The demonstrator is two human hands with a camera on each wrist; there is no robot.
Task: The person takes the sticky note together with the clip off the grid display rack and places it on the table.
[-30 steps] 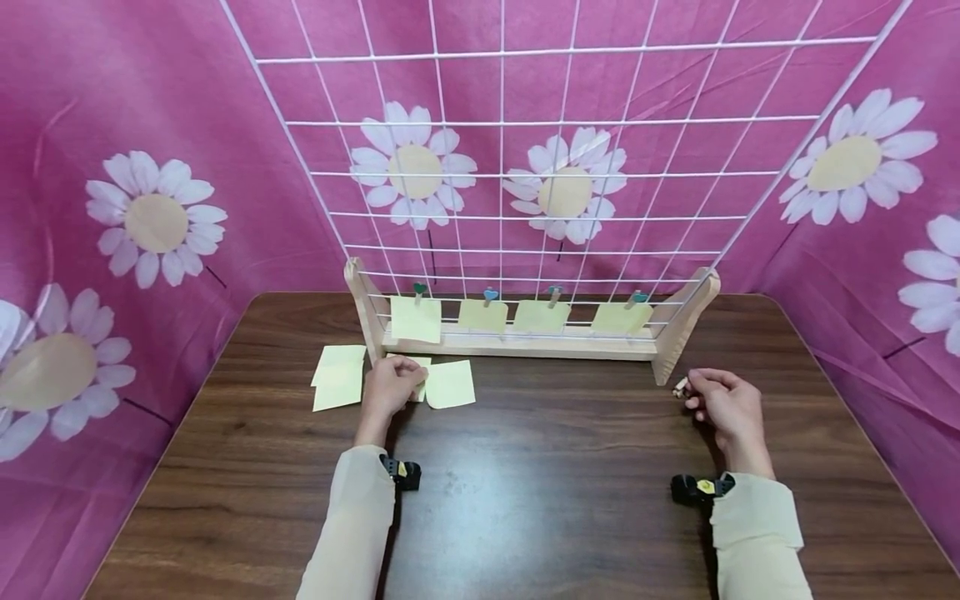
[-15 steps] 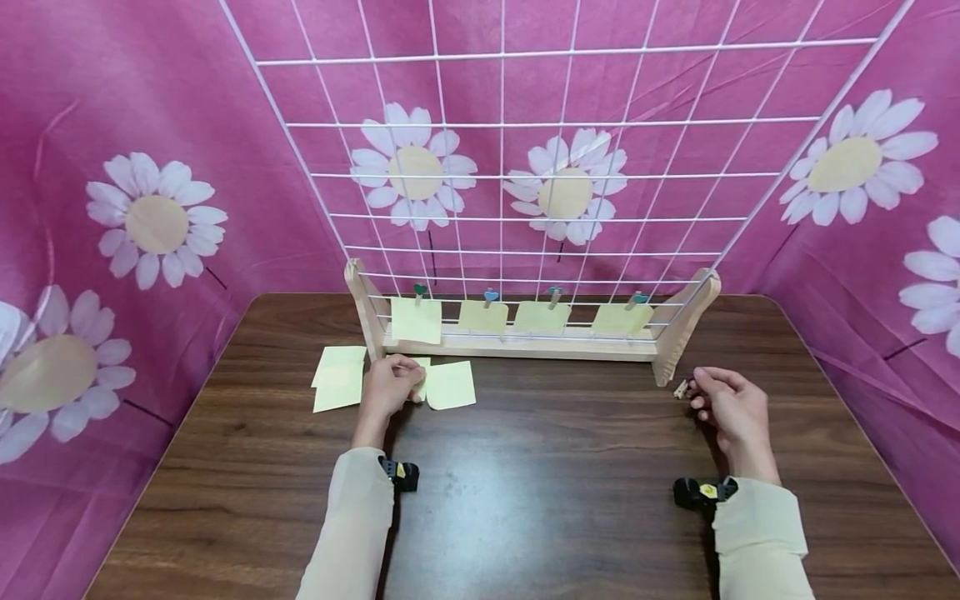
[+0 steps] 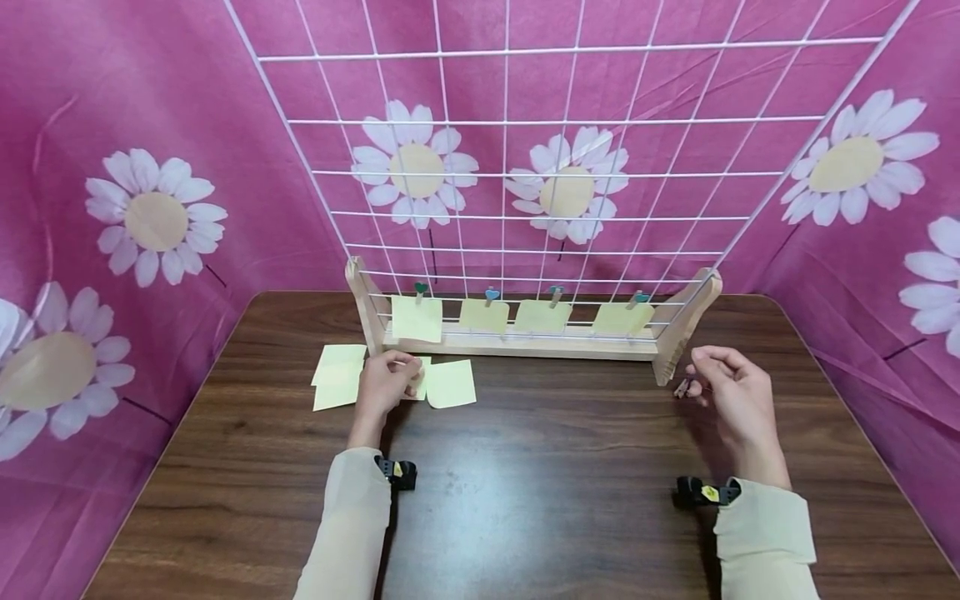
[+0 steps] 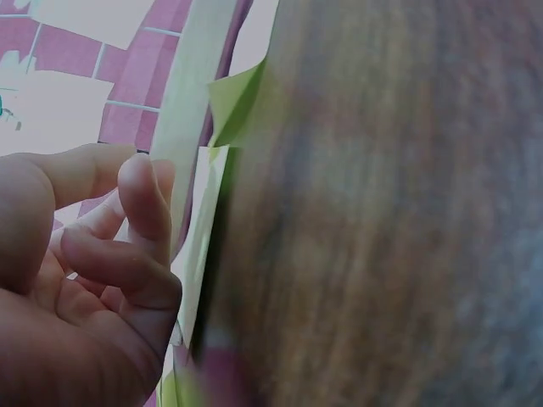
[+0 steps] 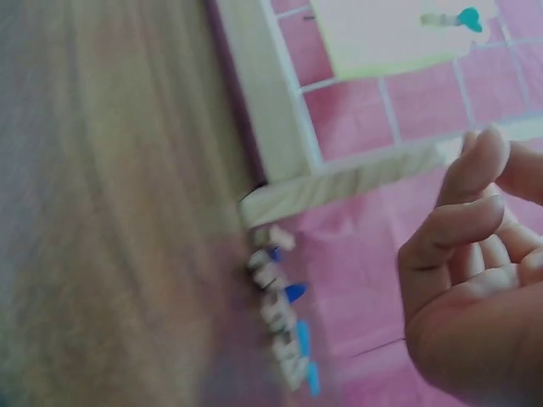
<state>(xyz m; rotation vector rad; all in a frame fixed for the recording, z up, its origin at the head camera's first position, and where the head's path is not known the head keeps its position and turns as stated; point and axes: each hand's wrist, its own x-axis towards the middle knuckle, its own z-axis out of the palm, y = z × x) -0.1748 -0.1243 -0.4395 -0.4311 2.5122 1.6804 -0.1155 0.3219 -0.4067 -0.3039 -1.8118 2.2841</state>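
Observation:
My left hand (image 3: 384, 385) hovers at the front left foot of the stand, with its fingers loosely curled over a yellow sticky note (image 3: 422, 377) that it partly covers. In the left wrist view, that hand (image 4: 102, 263) overlaps the paper's edge, with nothing visible between its fingers. To the right of the stand, my right hand (image 3: 738, 408) is raised beside a small pile of clothespins (image 3: 682, 388). The right wrist view shows the clothespins (image 5: 280, 318), some with blue tops, apart from the curled fingers (image 5: 450, 233). I cannot tell whether its thumb and index fingertip pinch a small thing.
A white wire grid (image 3: 507, 176) stands upright in a wooden base (image 3: 517, 344). Several sticky notes hang on it from heart-topped clothespins, such as the note (image 3: 417, 320) at left. More notes lie on the table: overlapping ones (image 3: 337, 379) at left and another note (image 3: 452, 384).
My right hand has risen away from the clothespin pile and shifted slightly right. My left hand has drifted a little left, and the notes near it lie as before.

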